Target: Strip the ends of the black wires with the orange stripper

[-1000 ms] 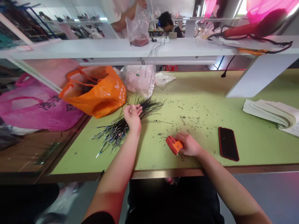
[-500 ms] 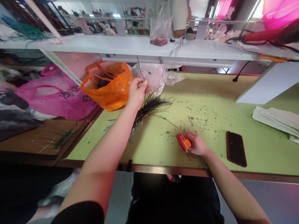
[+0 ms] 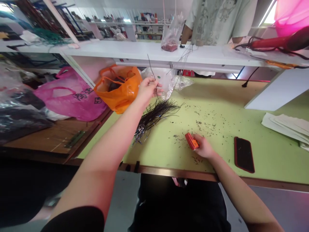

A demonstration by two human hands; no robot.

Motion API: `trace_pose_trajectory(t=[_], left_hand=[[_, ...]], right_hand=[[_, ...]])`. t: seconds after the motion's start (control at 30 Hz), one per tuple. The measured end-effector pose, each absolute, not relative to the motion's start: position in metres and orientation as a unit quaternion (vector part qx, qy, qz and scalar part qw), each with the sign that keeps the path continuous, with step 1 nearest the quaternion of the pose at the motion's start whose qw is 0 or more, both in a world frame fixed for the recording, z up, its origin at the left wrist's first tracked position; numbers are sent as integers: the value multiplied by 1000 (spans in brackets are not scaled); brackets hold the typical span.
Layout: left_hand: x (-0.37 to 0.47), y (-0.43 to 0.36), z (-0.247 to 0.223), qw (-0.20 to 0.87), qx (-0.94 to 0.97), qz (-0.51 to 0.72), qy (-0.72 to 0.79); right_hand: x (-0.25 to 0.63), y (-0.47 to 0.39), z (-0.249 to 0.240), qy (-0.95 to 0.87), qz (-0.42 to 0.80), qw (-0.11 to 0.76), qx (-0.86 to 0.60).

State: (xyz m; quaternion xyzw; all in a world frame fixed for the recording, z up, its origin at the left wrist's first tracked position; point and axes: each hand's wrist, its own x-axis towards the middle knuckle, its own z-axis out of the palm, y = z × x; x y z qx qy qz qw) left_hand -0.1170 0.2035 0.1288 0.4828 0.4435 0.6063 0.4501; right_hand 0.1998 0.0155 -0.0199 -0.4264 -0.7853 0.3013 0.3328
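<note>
My left hand (image 3: 149, 89) is raised over the back of the table, with its fingers pinched on a thin black wire (image 3: 152, 68). One end of that wire sticks up in front of the shelf. Just below lies a loose bundle of black wires (image 3: 156, 114), whose near ends show blue and silvery bits. Near the front edge, my right hand (image 3: 204, 147) is closed round a red-and-orange hand tool, which looks like a wire stripper (image 3: 191, 141). Its jaws point left, and I see no wire in them. Short dark scraps (image 3: 199, 123) are scattered around it.
An orange bag (image 3: 125, 95) and a pink bag (image 3: 72, 100) stand left. A phone (image 3: 244, 154) and folded white cloth (image 3: 287, 129) lie right. Across the back runs a white shelf (image 3: 108, 48) bearing a red corded tool (image 3: 272, 43). A person (image 3: 217, 22) stands behind it.
The view has shifted slightly. A black wire now stands up clearly from my left hand above the bundle. The person behind the shelf shows more. My right hand keeps the tool in nearly the same place.
</note>
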Motion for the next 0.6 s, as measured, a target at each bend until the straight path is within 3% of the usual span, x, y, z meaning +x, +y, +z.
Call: trace_pose_trajectory(t=[0.17, 0.3, 0.6], left_hand=[[-116, 184, 125, 497, 404, 636, 431], [-109, 168, 128, 512, 405, 630, 420], [-88, 140, 128, 555, 403, 611, 395]], right_hand=[[165, 30, 6, -675, 408, 411, -458], [119, 63, 20, -589, 425, 462, -509], [28, 126, -4, -535, 433, 520, -506]])
